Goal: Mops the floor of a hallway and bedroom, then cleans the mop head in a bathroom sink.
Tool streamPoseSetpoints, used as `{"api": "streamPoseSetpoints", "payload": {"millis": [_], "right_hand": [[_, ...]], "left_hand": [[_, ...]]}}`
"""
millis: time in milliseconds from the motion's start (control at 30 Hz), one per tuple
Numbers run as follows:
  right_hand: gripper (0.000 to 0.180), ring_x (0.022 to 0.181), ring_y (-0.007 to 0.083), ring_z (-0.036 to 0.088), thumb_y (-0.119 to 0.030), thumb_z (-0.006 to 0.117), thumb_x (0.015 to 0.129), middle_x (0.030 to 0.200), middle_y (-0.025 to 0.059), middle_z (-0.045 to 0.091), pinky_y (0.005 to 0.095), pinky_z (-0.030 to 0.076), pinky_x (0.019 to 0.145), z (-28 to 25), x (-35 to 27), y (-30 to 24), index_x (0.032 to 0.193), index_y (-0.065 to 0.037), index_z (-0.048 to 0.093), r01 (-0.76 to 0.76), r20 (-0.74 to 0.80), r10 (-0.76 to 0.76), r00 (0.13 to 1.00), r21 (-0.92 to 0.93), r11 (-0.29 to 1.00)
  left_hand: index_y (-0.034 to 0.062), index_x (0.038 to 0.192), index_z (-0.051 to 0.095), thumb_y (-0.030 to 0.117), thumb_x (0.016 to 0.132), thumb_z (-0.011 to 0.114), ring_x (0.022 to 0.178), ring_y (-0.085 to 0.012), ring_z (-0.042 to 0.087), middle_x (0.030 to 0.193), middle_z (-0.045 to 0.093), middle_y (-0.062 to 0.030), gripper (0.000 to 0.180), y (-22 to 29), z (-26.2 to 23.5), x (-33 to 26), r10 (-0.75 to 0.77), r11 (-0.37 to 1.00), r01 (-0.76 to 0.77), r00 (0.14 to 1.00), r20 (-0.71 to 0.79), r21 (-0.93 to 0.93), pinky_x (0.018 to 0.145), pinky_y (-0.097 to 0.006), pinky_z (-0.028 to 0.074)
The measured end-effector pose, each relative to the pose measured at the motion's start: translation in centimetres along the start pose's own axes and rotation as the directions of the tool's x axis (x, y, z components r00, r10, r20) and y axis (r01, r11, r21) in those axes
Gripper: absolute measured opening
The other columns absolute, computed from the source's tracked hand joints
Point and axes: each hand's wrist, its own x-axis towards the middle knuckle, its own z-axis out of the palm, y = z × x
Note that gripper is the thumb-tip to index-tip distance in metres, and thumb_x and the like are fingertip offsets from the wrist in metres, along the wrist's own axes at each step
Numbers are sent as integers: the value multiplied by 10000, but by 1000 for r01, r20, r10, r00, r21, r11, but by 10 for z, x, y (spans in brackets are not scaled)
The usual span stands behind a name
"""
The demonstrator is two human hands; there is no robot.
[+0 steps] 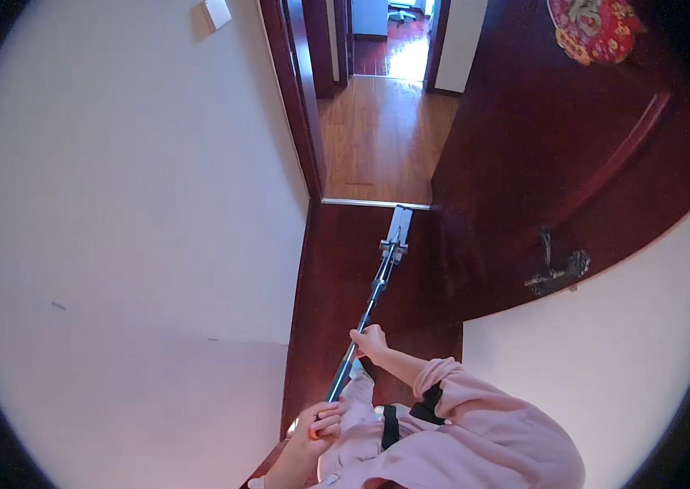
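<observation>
A mop (377,285) with a grey and dark pole slants away from me across the dark red floor. Its narrow pale head (399,224) lies on the floor close to the metal door strip. My left hand (318,425) is wrapped round the upper end of the pole, where a bit of orange shows by the fingers. Farther down, my right hand (371,341) is closed round the pole's middle. Pink sleeves cover my arms.
A white wall (141,204) runs along my left. The dark red door (524,179) stands open at right, with a metal handle (557,273) and a red flowered decoration (597,28). Past the metal threshold strip (373,203), light wooden floor (386,138) leads to another room.
</observation>
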Motion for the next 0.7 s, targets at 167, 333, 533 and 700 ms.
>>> {"api": "streamPoseSetpoints", "payload": {"millis": [167, 333, 533, 700], "right_hand": [[299, 590, 217, 677, -262, 646, 771, 657, 136, 666, 332, 562, 561, 39, -6, -49, 685, 23, 671, 77, 118, -57, 991, -173, 982], [332, 571, 224, 671, -248, 631, 812, 707, 155, 653, 319, 581, 503, 94, -24, -80, 730, 73, 605, 66, 275, -37, 961, -98, 993], [331, 659, 197, 666, -305, 644, 858, 769, 104, 628, 325, 586, 542, 126, -18, -79, 869, 22, 593, -143, 493, 96, 865, 58, 988], [473, 911, 257, 657, -436, 691, 803, 903, 108, 622, 419, 548, 828, 101, 23, -61, 1030, -66, 503, -602, 668, 213, 713, 426, 676]], "left_hand": [[13, 1071, 456, 36, 885, 463, 351, -74, 383, 570, 407, 14, 188, 29, 3, -35, 27, 944, -2, 997, 71, -329, 369, -235, 288], [9, 1041, 489, 56, 913, 458, 334, -53, 331, 569, 389, 31, 140, 35, 36, -83, 297, 835, -482, 802, -519, -266, 330, -196, 228], [20, 880, 538, 111, 919, 467, 332, -35, 335, 604, 458, 44, 121, 59, 0, -102, 181, 975, -201, 965, -192, -92, 337, -188, 239], [51, 957, 578, 142, 871, 544, 327, -47, 341, 576, 495, 36, 129, 44, 14, -104, 308, 875, 23, 743, -594, 483, 332, -190, 294]]}}
